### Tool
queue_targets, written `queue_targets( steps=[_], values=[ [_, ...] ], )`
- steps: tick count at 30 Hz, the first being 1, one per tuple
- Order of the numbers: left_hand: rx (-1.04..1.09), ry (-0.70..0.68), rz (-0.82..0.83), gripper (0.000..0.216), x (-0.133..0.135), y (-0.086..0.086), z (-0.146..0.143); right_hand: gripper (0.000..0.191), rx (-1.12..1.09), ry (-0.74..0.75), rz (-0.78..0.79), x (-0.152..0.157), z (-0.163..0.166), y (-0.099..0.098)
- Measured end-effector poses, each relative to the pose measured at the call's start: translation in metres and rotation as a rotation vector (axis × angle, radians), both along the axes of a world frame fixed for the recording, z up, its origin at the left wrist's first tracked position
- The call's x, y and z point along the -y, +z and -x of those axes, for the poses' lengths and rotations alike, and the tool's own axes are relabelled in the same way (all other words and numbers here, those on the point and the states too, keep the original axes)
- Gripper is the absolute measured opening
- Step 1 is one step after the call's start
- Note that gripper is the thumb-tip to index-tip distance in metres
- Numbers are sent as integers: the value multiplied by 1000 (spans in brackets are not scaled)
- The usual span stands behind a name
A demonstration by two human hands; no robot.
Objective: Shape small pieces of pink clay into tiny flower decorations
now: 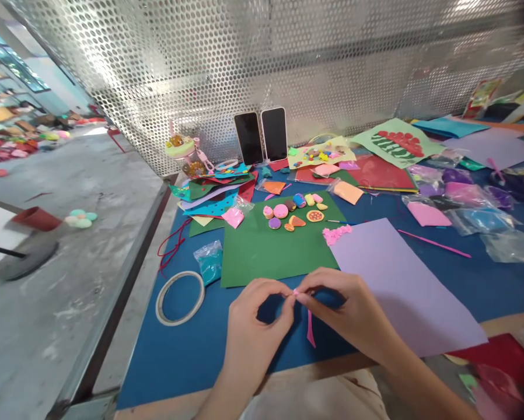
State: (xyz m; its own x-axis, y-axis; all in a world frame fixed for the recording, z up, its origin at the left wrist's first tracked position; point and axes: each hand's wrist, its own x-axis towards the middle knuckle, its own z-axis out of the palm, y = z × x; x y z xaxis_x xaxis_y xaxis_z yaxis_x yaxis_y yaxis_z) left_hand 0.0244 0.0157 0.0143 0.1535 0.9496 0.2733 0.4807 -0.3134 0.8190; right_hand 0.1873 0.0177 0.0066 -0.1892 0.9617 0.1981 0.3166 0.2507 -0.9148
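Over the front of the blue table, my left hand [257, 321] and my right hand [349, 303] meet fingertip to fingertip. Both pinch a small bit of pink clay [296, 292], mostly covered by the fingers. Below my right hand, the flat end of a pink strip, perhaps a clay tool [311, 332], points down; its upper part is hidden. A lilac sheet [402, 280] lies under and beyond my right forearm, with crumpled pink clay pieces [337, 234] along its far left corner. Just beyond my hands is a green sheet [271, 256] bearing several small clay food shapes [281, 210].
A tape roll [157, 306] and a bag of teal clay [210, 262] lie left. Two phones [274, 135] lean on the perforated metal panel [192, 52]. Bagged clay [423, 213] and a pink stick [435, 243] sit right. A lidded cup [187, 154] stands at the back left.
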Motion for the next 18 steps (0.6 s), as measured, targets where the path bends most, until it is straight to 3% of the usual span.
queue_targets(
  steps=[14, 18],
  values=[
    [281, -75, 311, 11, -9, -2, 8, 9, -2, -89, 98, 3, -3, 8],
    [264, -117, 293, 15, -6, 0, 14, 9, -13, -148, 96, 1, -5, 6]
  ],
)
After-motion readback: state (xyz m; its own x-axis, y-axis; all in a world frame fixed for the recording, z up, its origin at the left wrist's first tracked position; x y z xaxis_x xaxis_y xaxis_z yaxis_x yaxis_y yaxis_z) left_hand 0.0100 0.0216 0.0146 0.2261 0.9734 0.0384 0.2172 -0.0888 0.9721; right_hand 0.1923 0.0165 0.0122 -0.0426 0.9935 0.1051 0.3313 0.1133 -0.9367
